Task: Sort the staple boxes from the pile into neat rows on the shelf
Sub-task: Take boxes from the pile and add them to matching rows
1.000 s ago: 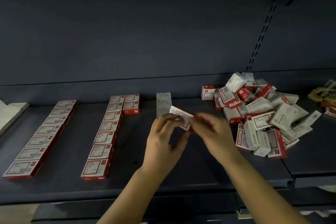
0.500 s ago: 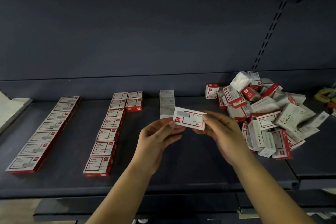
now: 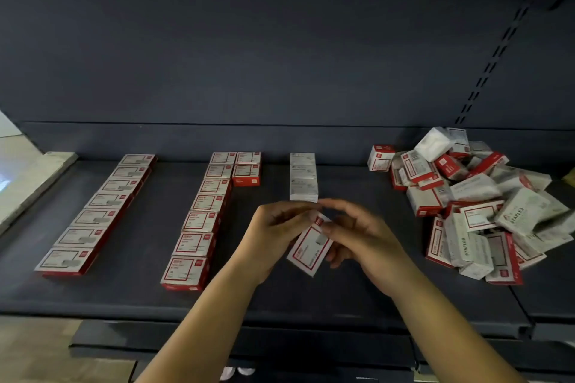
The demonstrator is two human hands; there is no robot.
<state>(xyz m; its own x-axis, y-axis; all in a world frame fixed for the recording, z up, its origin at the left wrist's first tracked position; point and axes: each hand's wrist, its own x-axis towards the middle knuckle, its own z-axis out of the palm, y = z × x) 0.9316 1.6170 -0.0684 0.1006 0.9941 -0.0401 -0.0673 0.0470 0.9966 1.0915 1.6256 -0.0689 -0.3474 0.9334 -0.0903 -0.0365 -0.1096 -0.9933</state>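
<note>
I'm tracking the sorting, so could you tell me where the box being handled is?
The red-and-white staple box is held between both hands, centre of the head view, just before the short white row.

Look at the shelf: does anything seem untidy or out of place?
Yes. The pile at the right is a jumble of boxes tilted and overlapping at all angles, unlike the straight rows to the left. The box held between the left hand and right hand sits tilted, not yet placed.

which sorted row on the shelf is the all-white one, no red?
The short row at the back, just beyond the hands and right of the two long ones. Its boxes are plain white; the far-left row and middle row show red-framed labels.
</note>
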